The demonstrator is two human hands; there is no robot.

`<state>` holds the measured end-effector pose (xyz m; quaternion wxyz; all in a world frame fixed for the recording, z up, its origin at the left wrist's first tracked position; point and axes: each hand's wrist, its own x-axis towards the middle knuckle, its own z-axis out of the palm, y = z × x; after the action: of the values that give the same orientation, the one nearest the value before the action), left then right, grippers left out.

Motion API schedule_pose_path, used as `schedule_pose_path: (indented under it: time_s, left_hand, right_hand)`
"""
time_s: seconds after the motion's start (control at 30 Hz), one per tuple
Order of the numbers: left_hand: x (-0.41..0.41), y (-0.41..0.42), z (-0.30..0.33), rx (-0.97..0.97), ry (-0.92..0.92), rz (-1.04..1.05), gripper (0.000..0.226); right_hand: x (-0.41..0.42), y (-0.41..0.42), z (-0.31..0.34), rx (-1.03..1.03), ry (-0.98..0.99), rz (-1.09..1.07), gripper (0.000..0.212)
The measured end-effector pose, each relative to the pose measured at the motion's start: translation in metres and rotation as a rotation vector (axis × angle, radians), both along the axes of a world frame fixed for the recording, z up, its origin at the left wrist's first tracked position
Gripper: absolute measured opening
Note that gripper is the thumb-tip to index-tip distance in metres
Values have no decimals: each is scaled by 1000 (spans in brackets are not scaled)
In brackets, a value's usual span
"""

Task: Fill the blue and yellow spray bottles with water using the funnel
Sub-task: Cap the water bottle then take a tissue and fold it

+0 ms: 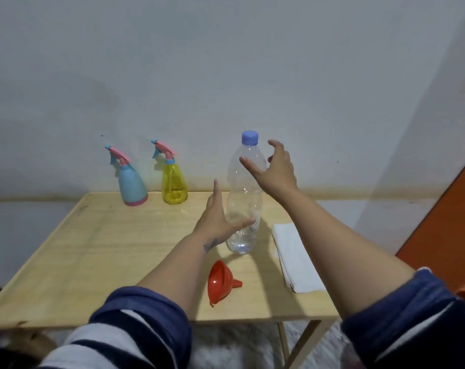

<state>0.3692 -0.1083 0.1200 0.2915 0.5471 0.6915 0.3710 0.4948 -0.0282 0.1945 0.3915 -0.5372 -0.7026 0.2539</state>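
Right hand: one; raised beside the upper part of the water bottle, fingers spread and loosely curved, thumb across the front of the bottle's shoulder; whether skin touches plastic cannot be told. Holds nothing firmly.

Left hand: one; fingers straight and spread, thumb reaching across the lower body of the bottle, palm at its left side; contact cannot be told.

Water bottle: one; clear plastic, blue-violet cap on, standing upright between the two hands, long axis vertical, cap up. A little water shows at the bottom.

Funnel: one; red, lying on its side on the table in front of the bottle, near the front edge. Long axis roughly level, spout pointing right, wide mouth facing left and towards the camera.

Folded white cloth: one; flat on the table, right of the bottle and funnel.

Yellow spray bottle: one; upright at the back edge of the table, left of the water bottle, pink trigger head on, nozzle pointing left.

Blue spray bottle: one; upright just left of the yellow one, pink base band, nozzle pointing left.

Table: one; pale wood, against a grey wall.

Sleeves: two, navy with white stripes, pushed up the forearms.
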Motion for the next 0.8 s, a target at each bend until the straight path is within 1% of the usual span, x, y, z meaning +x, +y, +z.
schedule_pose_path:
  time_s: [0.07,0.1,0.2,0.27,0.33,0.4,0.5,0.63,0.73,0.8]
  left_hand:
    - [-8,-15,-15,-106,-5,-63,132]
    - [-10,-22,-22,-137,2,-100,129]
    - [-13,-39,-38,-234,71,-214,117]
    - [-18,-44,-51,-305,145,-260,117]
    - [-23,-48,-62,-352,236,-293,118]
    - [-26,-51,-71,-399,301,-300,116]
    - [-29,-52,-79,-395,286,-273,106]
    - [-31,-47,-80,-343,188,-187,93]
    - [-34,-43,-75,-284,122,-111,84]
    - [-36,-39,-69,-253,65,-37,84]
  right_hand:
    - [5,-4,-21,-148,152,84,100]
    - [6,-6,-30,-192,191,131,103]
    - [6,-12,-51,-206,200,214,109]
    - [3,-13,-63,-217,226,230,117]
    - [0,-13,-74,-216,214,228,121]
    - [-3,-11,-84,-204,194,216,117]
    - [-4,-10,-91,-188,179,180,104]
    - [-3,-7,-93,-146,180,158,85]
    - [0,-3,-91,-109,183,117,78]
    - [3,3,-84,-92,202,90,76]
